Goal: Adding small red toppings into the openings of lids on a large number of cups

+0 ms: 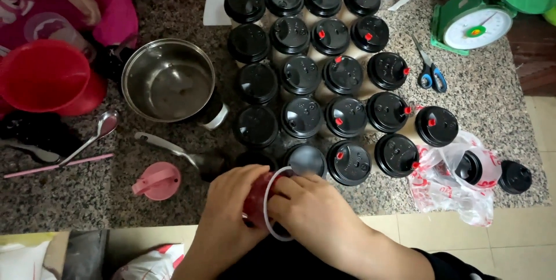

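Red cup (255, 202) at near table edge, clasped between both hands. Left hand (231, 210) wraps cup from left side, fingers closed round it. Right hand (310, 207) closed over cup's right side, pinching white ring (268, 210) that loops round cup. Cup translucent dark red, mostly hidden by fingers. Just beyond hands: grey-lidded cup (306, 159). Left: pink lid (157, 180), spoon (174, 148). Farther: rows of black-lidded cups (324, 71), steel bowl (168, 80), red funnel (43, 74) on speckled table (492, 100). Far right: scissors (430, 68), green scale (478, 22).
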